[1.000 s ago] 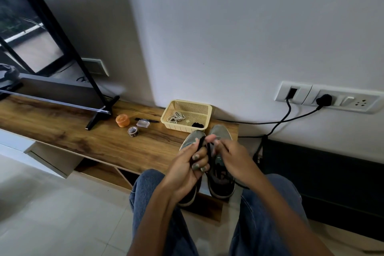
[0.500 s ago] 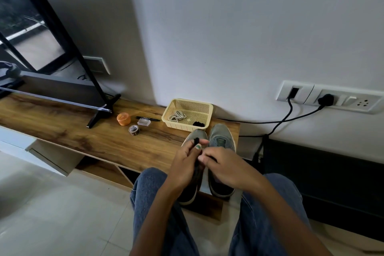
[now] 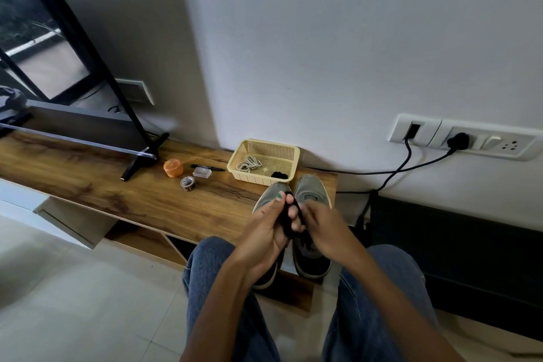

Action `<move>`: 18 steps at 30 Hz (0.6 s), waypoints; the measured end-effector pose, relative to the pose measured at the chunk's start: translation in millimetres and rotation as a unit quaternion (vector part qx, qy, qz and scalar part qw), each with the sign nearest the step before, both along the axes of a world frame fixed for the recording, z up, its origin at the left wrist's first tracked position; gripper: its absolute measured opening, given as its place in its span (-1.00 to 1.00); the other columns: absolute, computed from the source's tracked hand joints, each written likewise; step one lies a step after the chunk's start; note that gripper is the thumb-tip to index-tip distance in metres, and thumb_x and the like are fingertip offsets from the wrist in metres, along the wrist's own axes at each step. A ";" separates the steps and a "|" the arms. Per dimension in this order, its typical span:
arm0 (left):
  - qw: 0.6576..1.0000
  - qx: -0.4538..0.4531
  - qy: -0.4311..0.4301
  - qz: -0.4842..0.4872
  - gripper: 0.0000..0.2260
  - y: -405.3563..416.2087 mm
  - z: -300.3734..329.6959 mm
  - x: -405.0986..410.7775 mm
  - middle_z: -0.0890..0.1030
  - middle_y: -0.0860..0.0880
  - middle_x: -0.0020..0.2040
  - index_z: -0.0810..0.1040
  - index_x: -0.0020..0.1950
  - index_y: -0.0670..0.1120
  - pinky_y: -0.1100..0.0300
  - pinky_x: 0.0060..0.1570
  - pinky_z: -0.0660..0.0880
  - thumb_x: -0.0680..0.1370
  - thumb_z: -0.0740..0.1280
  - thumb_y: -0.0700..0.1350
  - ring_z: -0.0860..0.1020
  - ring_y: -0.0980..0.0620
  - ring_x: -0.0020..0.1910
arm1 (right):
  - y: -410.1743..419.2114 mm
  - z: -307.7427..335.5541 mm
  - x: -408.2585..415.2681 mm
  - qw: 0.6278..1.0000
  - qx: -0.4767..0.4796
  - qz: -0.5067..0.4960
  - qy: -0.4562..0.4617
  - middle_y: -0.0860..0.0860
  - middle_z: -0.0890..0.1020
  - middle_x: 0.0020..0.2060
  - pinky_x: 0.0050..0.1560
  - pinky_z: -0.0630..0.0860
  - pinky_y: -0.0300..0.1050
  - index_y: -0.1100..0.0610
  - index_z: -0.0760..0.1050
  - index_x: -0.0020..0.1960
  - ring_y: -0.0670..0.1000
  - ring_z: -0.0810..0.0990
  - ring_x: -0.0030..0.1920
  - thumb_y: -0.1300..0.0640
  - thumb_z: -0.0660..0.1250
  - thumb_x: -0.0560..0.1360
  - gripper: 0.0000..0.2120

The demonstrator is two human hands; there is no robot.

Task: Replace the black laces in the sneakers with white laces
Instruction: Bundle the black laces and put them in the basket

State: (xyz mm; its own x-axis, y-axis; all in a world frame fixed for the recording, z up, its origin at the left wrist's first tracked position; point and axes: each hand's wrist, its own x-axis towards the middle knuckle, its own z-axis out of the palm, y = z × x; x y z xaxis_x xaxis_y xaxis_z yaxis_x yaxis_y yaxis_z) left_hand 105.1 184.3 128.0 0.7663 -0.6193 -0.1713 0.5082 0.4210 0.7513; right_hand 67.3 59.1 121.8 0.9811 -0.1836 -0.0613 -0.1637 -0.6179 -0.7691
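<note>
A person sits facing a low wooden shelf [image 3: 123, 188] set against a white wall, knees in blue jeans [image 3: 211, 267] at the bottom of the view. Two grey sneakers [image 3: 311, 194] stand side by side at the shelf's right end, toes toward the wall.

Both hands are raised together just above the sneakers. The left hand [image 3: 264, 232] has its fingers curled round a bundle of black lace [image 3: 286, 220], thumb lying along the top of it. The right hand [image 3: 326, 229] meets it from the other side, fingers bent inward and touching the same lace; whether its fingertips pinch the lace cannot be told, since the hand is blurred.

Just behind the sneakers sits a cream plastic basket [image 3: 289, 150]. A coil of white laces [image 3: 249, 163] lies in its left part, and a small black clump [image 3: 279, 175] lies in its near right corner.

Left of the basket are a black pen [image 3: 219, 168], a small clear box [image 3: 202, 172], a round orange container [image 3: 173, 167] and a roll of tape [image 3: 188, 184]. A television [image 3: 44, 53] on a black stand fills the left side. Black cables [image 3: 411, 161] hang from wall sockets on the right.
</note>
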 end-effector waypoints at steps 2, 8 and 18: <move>0.998 -0.039 0.027 0.048 -0.83 -2.3 0.1 3.8 0.62 -0.11 -0.22 0.48 -0.05 -0.18 0.23 -0.17 0.59 0.53 0.20 -0.09 0.61 0.02 -0.28 | 9.5 -5.3 -5.6 0.998 0.008 0.042 0.041 0.03 0.58 -0.20 -0.19 0.35 -0.09 0.11 0.40 -0.11 0.09 0.57 -0.13 0.12 0.05 0.65 -0.77; 0.983 0.128 -0.094 0.088 -0.81 -1.2 -8.4 10.6 0.70 -0.09 -0.05 0.49 0.00 -0.18 0.27 -0.09 0.57 0.66 0.11 -0.16 0.66 -0.01 0.01 | 17.8 4.6 -11.6 0.983 0.002 0.153 0.102 -0.04 0.58 -0.18 -0.05 0.43 -0.09 0.10 0.47 -0.11 -0.04 0.55 -0.15 0.06 0.09 0.64 -0.75; 0.963 0.217 -0.148 -0.059 -0.70 4.0 -13.5 0.5 0.38 0.06 -0.46 0.50 -0.10 -0.18 0.25 -0.28 0.40 0.69 0.05 -0.14 0.38 0.10 -0.46 | -12.7 33.3 -0.7 0.997 -0.037 0.006 -0.068 0.04 0.58 -0.27 -0.20 0.39 -0.10 0.15 0.52 -0.14 -0.03 0.53 -0.23 -0.01 0.21 0.59 -0.73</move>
